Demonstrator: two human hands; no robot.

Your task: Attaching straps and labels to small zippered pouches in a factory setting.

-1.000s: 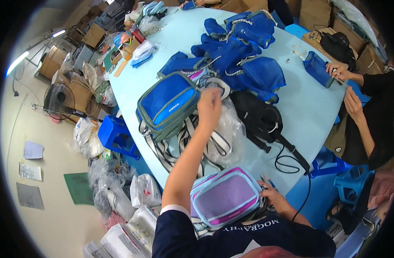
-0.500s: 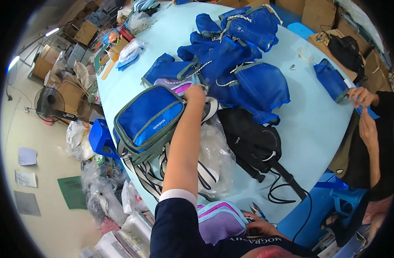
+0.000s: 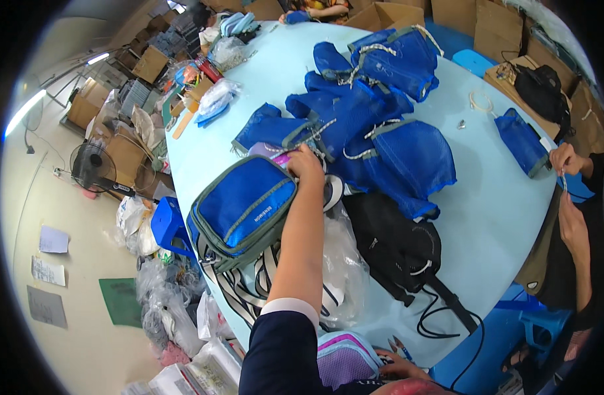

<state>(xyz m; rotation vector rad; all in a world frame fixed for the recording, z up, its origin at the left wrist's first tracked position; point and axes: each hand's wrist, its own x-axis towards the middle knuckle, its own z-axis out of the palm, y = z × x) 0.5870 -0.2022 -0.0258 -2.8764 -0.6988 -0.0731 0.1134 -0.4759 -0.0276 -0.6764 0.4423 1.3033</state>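
My left arm stretches across the table, and my left hand (image 3: 306, 163) closes at a purple and pink pouch (image 3: 270, 150) behind a blue bag with grey-green edging (image 3: 259, 197). Most of that pouch and my fingertips are hidden. Close to my body, my right hand (image 3: 399, 365) grips the side of a purple mesh pouch with light-blue and magenta trim (image 3: 345, 361). Thread snips (image 3: 399, 349) lie just beyond the right hand. Blue mesh drawstring bags (image 3: 355, 125) are heaped past my left hand. Striped straps (image 3: 239, 289) and clear plastic (image 3: 345, 263) lie beside my forearm.
A black backpack (image 3: 397, 247) with a trailing cord lies right of my arm on the light-blue table (image 3: 486, 191). At the right, a co-worker's hands (image 3: 565, 174) work near a blue mesh bag (image 3: 521, 141). A fan (image 3: 94, 168) and plastic bags stand left.
The whole scene has shifted right and down in the picture as my head moved. Both hands stay at their pouches, and the bags keep their places on the table.
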